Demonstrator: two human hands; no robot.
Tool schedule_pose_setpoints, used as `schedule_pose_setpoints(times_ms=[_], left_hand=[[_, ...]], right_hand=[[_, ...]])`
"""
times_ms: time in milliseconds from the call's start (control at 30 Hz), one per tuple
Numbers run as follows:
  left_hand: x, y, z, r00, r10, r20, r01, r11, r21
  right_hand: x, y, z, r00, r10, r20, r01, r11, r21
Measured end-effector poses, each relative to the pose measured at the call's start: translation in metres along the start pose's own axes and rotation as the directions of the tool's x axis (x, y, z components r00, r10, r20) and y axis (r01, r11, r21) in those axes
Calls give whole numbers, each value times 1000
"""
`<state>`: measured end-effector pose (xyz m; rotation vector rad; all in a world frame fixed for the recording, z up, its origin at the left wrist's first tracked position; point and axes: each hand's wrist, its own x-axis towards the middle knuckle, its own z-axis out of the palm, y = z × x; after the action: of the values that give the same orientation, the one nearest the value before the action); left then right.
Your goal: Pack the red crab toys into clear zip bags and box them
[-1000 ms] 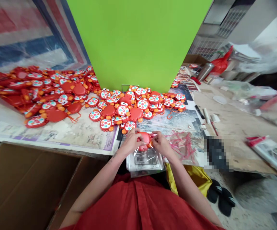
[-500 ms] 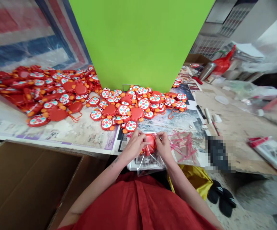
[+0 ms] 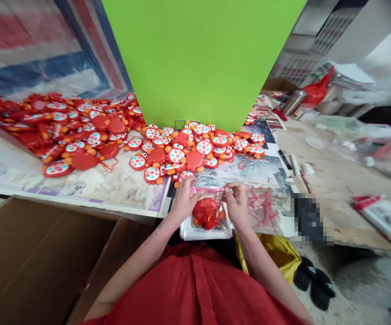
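Observation:
A red crab-shaped toy [image 3: 205, 212] with an orange cord lies inside a clear plastic bag [image 3: 227, 225], its plain red side facing up. The bag rests on a stack of flat clear bags at the table's front edge. My left hand [image 3: 184, 198] grips the upper left edge, thumb lying over it. At the upper right corner, my right hand [image 3: 236, 203] pinches the bag's top with thumb and fingers. Between both hands a pink strip [image 3: 209, 190] runs along the bag's mouth. Loose pink strips [image 3: 263, 205] lie right of my right hand.
Beyond my hands is a pile of red toys [image 3: 177, 155], with a larger heap [image 3: 80, 131] at left. A tall green panel [image 3: 202, 63] stands behind. An open cardboard box [image 3: 39, 262] is below left. Pens [image 3: 294, 164] and a metal flask [image 3: 293, 103] lie to the right.
The toy has gone from between my fingers down into the bag. My hands have moved slightly apart to the bag's top edge, and the pink strip now shows stretched between them.

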<state>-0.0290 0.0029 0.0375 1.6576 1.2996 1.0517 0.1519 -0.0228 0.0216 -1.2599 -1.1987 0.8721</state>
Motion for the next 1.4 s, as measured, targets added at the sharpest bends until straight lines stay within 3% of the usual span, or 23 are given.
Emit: schedule_pose_setpoints(times_ms=[67,133,200,400,767,867,967,1033,1100,1200,1333,1400], left_hand=[[-2,-10,2,985,-174,-17,167,964,-206],[-5,-18,4,951,-283,126,310,874,-374],[-8,-20,5,924,-293,245,377,804,-459],[-10,-20,10,901,-334,279,435,716,-547],[-17,-21,12,841,-360,403,538,495,-682],[-17,-24,15,861,-350,370,509,558,-655],[-18,-25,17,876,-373,305,478,599,-642],[-18,-23,15,879,-391,272,467,599,-650],[-16,-21,12,891,-386,237,439,607,-663],[-10,-20,8,927,-335,171,363,677,-640],[-4,-23,8,961,-270,60,267,846,-461],[-5,-24,10,965,-260,46,257,884,-391]], right_hand=[[0,-2,0,1000,10,-30,-6,992,126],[0,-3,0,998,18,-58,-8,985,170],[1,-3,1,997,8,-73,1,993,117],[9,-2,-3,988,-116,-104,98,982,-163],[11,0,-2,973,-164,-160,126,966,-224],[11,0,-1,986,-101,-129,80,983,-163],[11,4,-1,997,76,-30,-75,997,26],[10,6,-2,979,191,67,-197,975,99],[7,7,-4,961,230,155,-243,967,73],[0,2,-5,965,153,211,-157,988,1],[-5,-8,1,965,25,261,-12,999,-51],[-4,-12,7,967,-23,252,39,998,-58]])
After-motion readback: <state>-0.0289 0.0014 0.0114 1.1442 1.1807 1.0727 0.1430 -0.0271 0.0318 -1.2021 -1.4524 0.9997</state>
